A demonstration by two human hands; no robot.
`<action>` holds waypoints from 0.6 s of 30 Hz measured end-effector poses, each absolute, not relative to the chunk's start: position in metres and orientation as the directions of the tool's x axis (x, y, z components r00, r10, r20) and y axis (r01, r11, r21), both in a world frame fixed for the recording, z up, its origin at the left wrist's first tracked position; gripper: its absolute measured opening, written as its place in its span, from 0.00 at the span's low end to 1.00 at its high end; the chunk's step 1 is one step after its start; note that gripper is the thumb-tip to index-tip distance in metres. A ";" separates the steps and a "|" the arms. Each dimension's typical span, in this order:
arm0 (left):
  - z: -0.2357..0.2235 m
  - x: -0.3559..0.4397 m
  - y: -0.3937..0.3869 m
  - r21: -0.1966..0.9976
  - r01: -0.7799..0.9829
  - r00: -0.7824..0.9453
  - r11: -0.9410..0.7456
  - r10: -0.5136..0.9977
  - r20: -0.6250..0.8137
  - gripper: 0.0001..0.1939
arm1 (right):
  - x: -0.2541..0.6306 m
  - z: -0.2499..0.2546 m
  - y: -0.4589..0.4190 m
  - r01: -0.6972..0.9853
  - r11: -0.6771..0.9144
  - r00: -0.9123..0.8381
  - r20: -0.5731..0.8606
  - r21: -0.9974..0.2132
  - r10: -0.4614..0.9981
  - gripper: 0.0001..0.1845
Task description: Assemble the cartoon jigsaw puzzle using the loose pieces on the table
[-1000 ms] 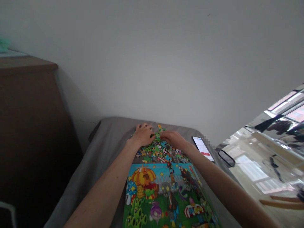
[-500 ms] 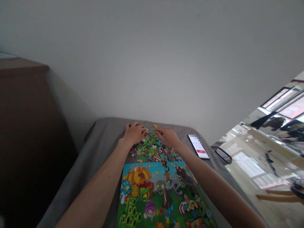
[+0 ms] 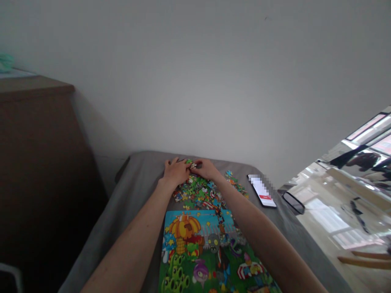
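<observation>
My left hand point(image 3: 176, 172) rests at the far end of the grey cloth, its outer fingers bent on the cloth. Its thumb and forefinger close at a jigsaw piece beside the loose pile. Opposite it, my right hand point(image 3: 206, 168) pinches a small pale jigsaw piece point(image 3: 193, 165) between thumb and fingertips, close against the left fingertips. Below both hands spreads a heap of mixed jigsaw pieces point(image 3: 198, 190), mostly green with red, blue and white. Nearer to me lies the jigsaw picture board point(image 3: 183, 228) with cartoon plants and zombies; my right forearm covers part of it.
A phone point(image 3: 262, 191) with a lit screen lies on the grey cloth point(image 3: 143, 183) to the right. Beyond it are a dark-rimmed oval object point(image 3: 293, 202) and a reflective surface point(image 3: 332, 219). A brown cabinet point(image 3: 39, 122) stands left, and a pale wall point(image 3: 195, 81) rises behind.
My right hand has moved left to meet my left hand, with a piece at its fingertips. More loose pieces now show right of the forearm. The view has shifted slightly left.
</observation>
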State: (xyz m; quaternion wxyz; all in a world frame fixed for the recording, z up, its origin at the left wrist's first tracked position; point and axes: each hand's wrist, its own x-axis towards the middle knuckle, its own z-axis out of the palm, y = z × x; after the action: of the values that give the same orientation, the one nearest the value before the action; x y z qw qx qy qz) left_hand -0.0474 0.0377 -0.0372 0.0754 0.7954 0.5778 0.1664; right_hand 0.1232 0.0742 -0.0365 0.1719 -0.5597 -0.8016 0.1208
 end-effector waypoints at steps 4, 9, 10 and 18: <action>-0.036 -0.047 0.037 0.295 0.898 0.289 -0.325 0.944 0.160 0.22 | 0.124 -0.042 0.077 0.798 0.248 -0.190 0.160 -0.549 0.969 0.18; -0.034 -0.047 0.035 0.277 0.905 0.294 -0.323 0.945 0.144 0.22 | 0.119 -0.044 0.081 0.714 0.202 -0.126 0.162 -0.671 0.979 0.15; -0.033 -0.047 0.035 0.274 0.906 0.294 -0.323 0.945 0.142 0.23 | 0.118 -0.043 0.081 0.697 0.196 -0.117 0.161 -0.689 0.980 0.13; -0.031 -0.046 0.032 0.252 0.913 0.298 -0.320 0.947 0.122 0.22 | 0.115 -0.044 0.085 0.577 0.102 -0.030 0.104 -0.810 0.994 0.15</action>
State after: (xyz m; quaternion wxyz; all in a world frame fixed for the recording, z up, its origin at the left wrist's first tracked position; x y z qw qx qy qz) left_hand -0.0456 0.0317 -0.0305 0.0670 0.8028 0.5793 0.1243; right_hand 0.1153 0.0855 -0.0442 0.3518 -0.6010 -0.6537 0.2962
